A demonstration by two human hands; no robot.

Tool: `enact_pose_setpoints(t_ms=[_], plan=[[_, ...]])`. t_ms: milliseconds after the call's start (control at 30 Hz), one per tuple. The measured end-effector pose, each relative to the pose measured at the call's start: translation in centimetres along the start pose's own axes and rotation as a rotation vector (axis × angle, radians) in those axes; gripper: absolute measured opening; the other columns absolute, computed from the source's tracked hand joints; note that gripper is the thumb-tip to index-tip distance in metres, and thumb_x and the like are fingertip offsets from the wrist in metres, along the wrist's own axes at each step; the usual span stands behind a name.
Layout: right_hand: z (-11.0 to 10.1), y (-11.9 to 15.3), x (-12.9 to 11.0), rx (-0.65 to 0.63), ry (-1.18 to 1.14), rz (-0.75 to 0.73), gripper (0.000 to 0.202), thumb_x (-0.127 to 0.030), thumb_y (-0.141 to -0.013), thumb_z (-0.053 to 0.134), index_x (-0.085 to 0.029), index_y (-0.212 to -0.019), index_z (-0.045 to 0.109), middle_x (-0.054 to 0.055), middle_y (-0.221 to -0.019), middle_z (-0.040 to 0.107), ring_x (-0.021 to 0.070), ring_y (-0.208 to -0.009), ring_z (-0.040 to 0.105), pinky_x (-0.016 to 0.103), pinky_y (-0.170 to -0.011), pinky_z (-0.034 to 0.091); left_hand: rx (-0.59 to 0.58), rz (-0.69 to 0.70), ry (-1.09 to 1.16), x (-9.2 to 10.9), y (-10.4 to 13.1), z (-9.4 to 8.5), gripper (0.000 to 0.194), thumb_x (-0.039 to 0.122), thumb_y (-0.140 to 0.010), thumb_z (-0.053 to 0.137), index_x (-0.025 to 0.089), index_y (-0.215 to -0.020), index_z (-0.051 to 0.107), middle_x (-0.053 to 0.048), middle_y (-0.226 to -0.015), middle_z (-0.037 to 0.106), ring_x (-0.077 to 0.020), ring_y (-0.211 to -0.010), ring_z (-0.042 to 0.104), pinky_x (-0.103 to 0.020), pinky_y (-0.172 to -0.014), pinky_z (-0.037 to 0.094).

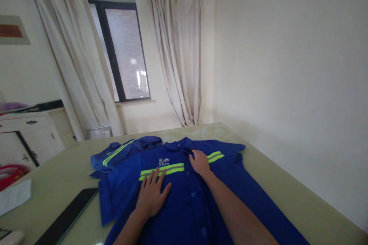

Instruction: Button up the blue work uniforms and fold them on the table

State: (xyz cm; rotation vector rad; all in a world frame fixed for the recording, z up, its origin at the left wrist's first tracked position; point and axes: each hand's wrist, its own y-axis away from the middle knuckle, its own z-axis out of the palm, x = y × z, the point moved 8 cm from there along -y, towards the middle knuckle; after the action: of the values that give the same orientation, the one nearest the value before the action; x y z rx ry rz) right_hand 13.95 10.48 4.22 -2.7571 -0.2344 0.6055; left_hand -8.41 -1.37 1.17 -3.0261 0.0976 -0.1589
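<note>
A blue short-sleeved work shirt (175, 195) lies spread front up on the table, its collar away from me. It has yellow-green reflective strips across the chest and a white logo on the left side. My left hand (151, 195) rests flat on the shirt, fingers spread, their tips on the left strip. Just below the collar, my right hand (200, 163) has its fingers bent together at the edge of the button front and seems to grip the cloth; its fingertips are partly hidden. Beyond the left sleeve lies a second blue garment (122, 153) with a similar strip, bunched up.
The pale green table (276, 178) meets a bare wall on the right. A dark flat long object (67, 218) lies to the left, near a white paper (15, 197) and a red basin-like object (13, 176). A white cabinet (43, 134), curtains (178, 46) and a window (126, 53) stand behind.
</note>
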Motion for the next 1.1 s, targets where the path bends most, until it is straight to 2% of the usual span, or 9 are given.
enact_pose_setpoints(t_ms=[167,267,367,467,533,600,733,867,1100], plan=[[-1.3,-0.7,1.0,0.014,-0.028,-0.026,0.041,-0.040,-0.105,0.038,-0.019,-0.128,0.065,0.010,-0.129,0.069,0.0218,-0.122,0.059,0.030,-0.107,0.038,-0.012,0.003,0.021,-0.3,-1.2,-1.1,0.074,0.072,-0.096,0.026,0.032,-0.158,0.033,-0.005,-0.168,0.025,-0.0301,-0.155,0.022,-0.053,-0.125,0.018],[-3.4,-0.8,3.6,0.051,-0.021,0.016,0.036,-0.041,-0.101,0.048,-0.021,-0.125,0.065,0.010,-0.130,0.067,0.0236,-0.127,0.055,0.033,-0.110,0.037,-0.017,0.013,0.033,-0.3,-1.8,-1.1,0.074,0.071,-0.096,0.027,0.031,-0.158,0.034,-0.005,-0.168,0.026,-0.0304,-0.155,0.023,-0.053,-0.125,0.019],[-7.6,-0.5,10.1,0.186,0.011,0.244,0.042,-0.035,-0.101,0.043,-0.011,-0.132,0.058,0.026,-0.142,0.054,0.0371,-0.139,0.042,0.054,-0.113,0.031,0.000,0.009,0.043,-0.5,-2.5,-0.9,0.071,0.069,-0.097,0.030,0.031,-0.157,0.037,-0.005,-0.168,0.028,-0.0306,-0.154,0.024,-0.053,-0.125,0.019],[-11.9,1.5,18.8,0.313,-0.084,0.632,0.051,-0.043,-0.095,0.055,-0.008,-0.132,0.056,0.033,-0.143,0.049,0.0451,-0.141,0.039,0.065,-0.110,0.032,0.010,0.002,0.055,-0.7,-3.2,-0.7,0.070,0.067,-0.097,0.031,0.031,-0.156,0.038,-0.005,-0.167,0.030,-0.0311,-0.154,0.026,-0.053,-0.124,0.020],[-13.4,2.3,22.8,0.288,-0.160,0.734,0.047,-0.048,-0.091,0.060,-0.007,-0.115,0.064,0.033,-0.122,0.063,0.0454,-0.127,0.054,0.063,-0.100,0.044,0.016,0.002,0.054,-0.5,-3.6,-0.8,0.068,0.065,-0.097,0.032,0.031,-0.155,0.040,-0.006,-0.166,0.031,-0.0312,-0.153,0.027,-0.053,-0.124,0.021],[-13.7,2.5,24.9,0.221,-0.271,0.745,0.038,-0.050,-0.087,0.066,-0.013,-0.095,0.068,0.023,-0.093,0.071,0.0367,-0.099,0.070,0.050,-0.081,0.057,0.021,0.003,0.052,-0.3,-3.9,-0.9,0.067,0.064,-0.097,0.033,0.030,-0.155,0.041,-0.006,-0.166,0.033,-0.0313,-0.153,0.029,-0.053,-0.123,0.022],[-11.6,2.5,25.1,0.073,-0.516,0.696,0.026,-0.038,-0.075,0.081,-0.018,-0.078,0.065,0.001,-0.058,0.061,0.0151,-0.052,0.059,0.024,-0.047,0.047,0.024,-0.012,0.063,-0.2,-4.1,-1.2,0.065,0.061,-0.098,0.034,0.030,-0.154,0.042,-0.007,-0.165,0.035,-0.0317,-0.151,0.032,-0.053,-0.123,0.023],[-10.5,2.3,23.5,-0.023,-0.663,0.643,0.028,-0.033,-0.063,0.087,-0.017,-0.073,0.066,-0.007,-0.045,0.047,0.0085,-0.039,0.041,0.018,-0.037,0.026,0.020,-0.017,0.072,-0.2,-4.0,-1.4,0.064,0.059,-0.098,0.033,0.028,-0.153,0.044,-0.007,-0.165,0.035,-0.0304,-0.151,0.033,-0.051,-0.123,0.023],[-16.5,4.5,23.9,0.111,-0.812,0.478,0.036,-0.051,-0.073,0.075,-0.018,-0.086,0.070,-0.003,-0.056,0.055,0.0082,-0.044,0.038,0.023,-0.042,0.029,0.027,-0.025,0.100,-0.4,-4.1,-1.2,0.063,0.057,-0.098,0.033,0.027,-0.152,0.045,-0.006,-0.163,0.038,-0.0299,-0.151,0.033,-0.050,-0.123,0.024]])
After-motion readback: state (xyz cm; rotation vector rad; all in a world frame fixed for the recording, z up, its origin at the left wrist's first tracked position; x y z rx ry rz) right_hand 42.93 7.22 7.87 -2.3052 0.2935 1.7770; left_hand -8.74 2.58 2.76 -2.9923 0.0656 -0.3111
